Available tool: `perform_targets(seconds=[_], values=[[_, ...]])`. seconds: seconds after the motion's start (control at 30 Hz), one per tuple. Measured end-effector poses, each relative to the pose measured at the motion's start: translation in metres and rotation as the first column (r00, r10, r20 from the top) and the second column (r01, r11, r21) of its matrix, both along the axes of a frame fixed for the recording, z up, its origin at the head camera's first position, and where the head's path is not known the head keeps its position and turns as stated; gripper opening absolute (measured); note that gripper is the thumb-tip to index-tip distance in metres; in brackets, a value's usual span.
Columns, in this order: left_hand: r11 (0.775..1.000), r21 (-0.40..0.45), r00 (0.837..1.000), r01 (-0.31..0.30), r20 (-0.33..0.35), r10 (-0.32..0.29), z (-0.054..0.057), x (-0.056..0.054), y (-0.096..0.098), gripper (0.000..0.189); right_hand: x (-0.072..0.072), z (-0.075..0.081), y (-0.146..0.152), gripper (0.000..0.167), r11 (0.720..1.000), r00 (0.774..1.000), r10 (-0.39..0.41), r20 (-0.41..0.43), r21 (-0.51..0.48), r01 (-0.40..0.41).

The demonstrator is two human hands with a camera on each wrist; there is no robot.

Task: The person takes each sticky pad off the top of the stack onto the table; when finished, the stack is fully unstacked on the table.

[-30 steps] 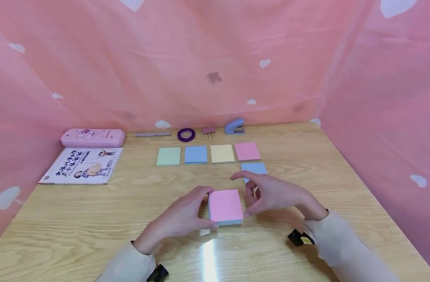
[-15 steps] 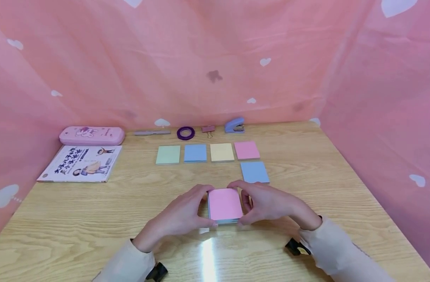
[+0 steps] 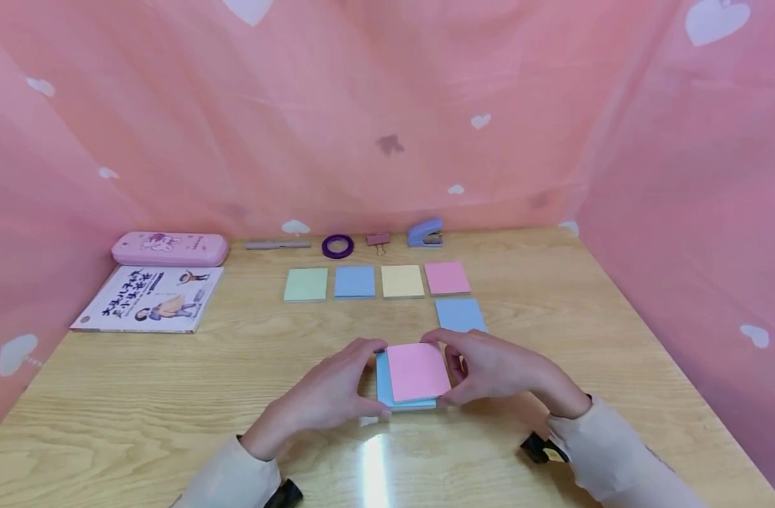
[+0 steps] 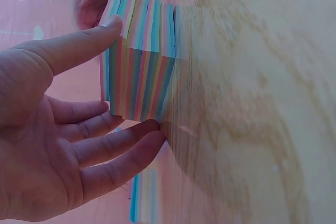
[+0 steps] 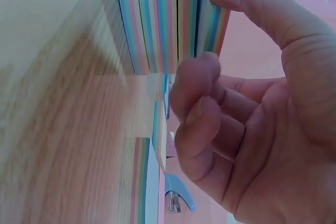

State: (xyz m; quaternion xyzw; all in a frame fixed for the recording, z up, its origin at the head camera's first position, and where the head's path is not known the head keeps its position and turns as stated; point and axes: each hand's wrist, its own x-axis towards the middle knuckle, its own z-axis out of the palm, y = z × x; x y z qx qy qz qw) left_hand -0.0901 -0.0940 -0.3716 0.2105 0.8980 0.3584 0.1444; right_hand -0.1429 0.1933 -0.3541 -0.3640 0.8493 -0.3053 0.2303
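Note:
A stack of striped sticky note pads (image 3: 384,384) stands on the table before me, its side layers clear in the left wrist view. My left hand (image 3: 327,388) holds the stack from the left, thumb on the near side and fingers on the far side. The top pad (image 3: 418,372), pink on its upper face, sits shifted right, baring a blue strip beneath. My right hand (image 3: 498,367) pinches that pad between thumb and index finger, its other fingers curled. Just beyond the right hand lies a blue-topped pad (image 3: 460,315), partly covered by the hand.
Green (image 3: 305,284), blue (image 3: 354,281), yellow (image 3: 402,281) and pink (image 3: 447,278) pads form a row. Behind them are a pen (image 3: 277,245), purple tape roll (image 3: 338,246), binder clip (image 3: 377,240) and stapler (image 3: 425,233). A pencil case (image 3: 170,249) and book (image 3: 147,299) lie left.
My right hand has come in from the right, taken hold of the top pink pad and slid it right, exposing blue below. My left hand has stayed on the stack.

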Motion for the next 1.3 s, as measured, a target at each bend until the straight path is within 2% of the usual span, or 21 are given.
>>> perform_targets(seconds=[0.13,0.23,0.4,0.53,0.7,0.83,0.97,1.3], values=[[1.0,-0.001,1.0,0.008,0.003,-0.008,-0.002,0.002,0.001,0.09,-0.003,-0.001,0.005,0.068,1.0,1.0,-0.015,0.017,-0.018,0.015],[1.0,-0.015,1.0,0.002,-0.002,-0.002,-0.003,0.001,0.001,0.088,-0.012,0.002,0.008,0.069,0.999,0.999,-0.031,0.017,-0.032,0.032],[0.999,-0.033,1.0,0.002,-0.026,-0.002,-0.001,-0.001,0.0,0.082,-0.035,0.008,0.009,0.083,0.995,0.994,-0.09,0.063,-0.045,0.093],[0.999,-0.036,0.999,0.009,-0.03,-0.01,0.0,-0.001,-0.001,0.08,-0.055,0.004,0.006,0.087,0.987,0.981,-0.149,0.123,-0.036,0.155],[0.999,-0.036,1.0,0.015,-0.026,-0.016,0.0,-0.001,-0.001,0.08,-0.073,-0.004,-0.002,0.085,0.985,0.982,-0.171,0.084,0.026,0.169],[0.999,-0.041,0.999,0.023,-0.026,-0.024,-0.001,0.0,0.001,0.083,-0.078,-0.011,-0.01,0.087,0.986,0.985,-0.155,0.073,0.071,0.15],[0.998,-0.047,0.999,0.037,-0.03,-0.038,-0.003,0.001,0.002,0.084,-0.078,-0.017,-0.015,0.093,0.979,0.979,-0.179,0.098,0.121,0.167],[0.998,-0.05,0.999,0.026,-0.029,-0.027,-0.002,-0.001,-0.001,0.083,-0.087,-0.015,-0.028,0.088,0.964,0.987,-0.162,-0.012,0.211,0.16]])
